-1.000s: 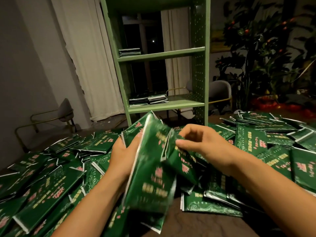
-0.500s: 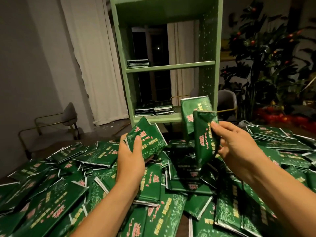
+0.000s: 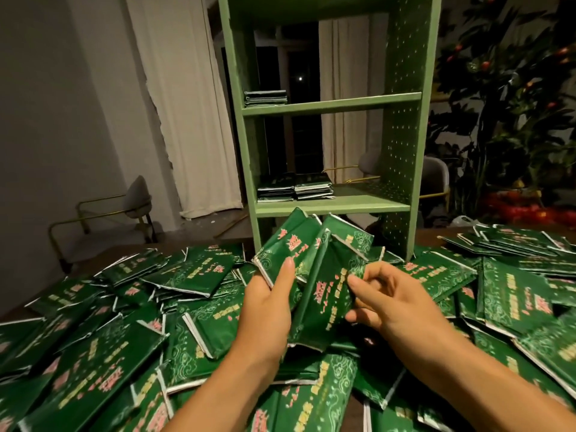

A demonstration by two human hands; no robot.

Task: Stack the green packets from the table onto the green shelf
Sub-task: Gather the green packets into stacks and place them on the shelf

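Mostly undone, by my reading: loose green packets (image 3: 93, 353) blanket the table (image 3: 433, 236) on every side of the held bundle (image 3: 314, 275). Left hand (image 3: 268, 307) grips that bundle from its left edge, thumb on the top face; right hand (image 3: 383, 299) pinches its right-hand packets. Beyond the bundle stands the green shelf (image 3: 330, 207): two low stacks (image 3: 294, 190) on the lower board, one small stack (image 3: 265, 98) on the board above, much bare board beside them.

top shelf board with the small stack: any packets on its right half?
No. The upper shelf board carries only one small stack of packets at its left end; its right half is bare.
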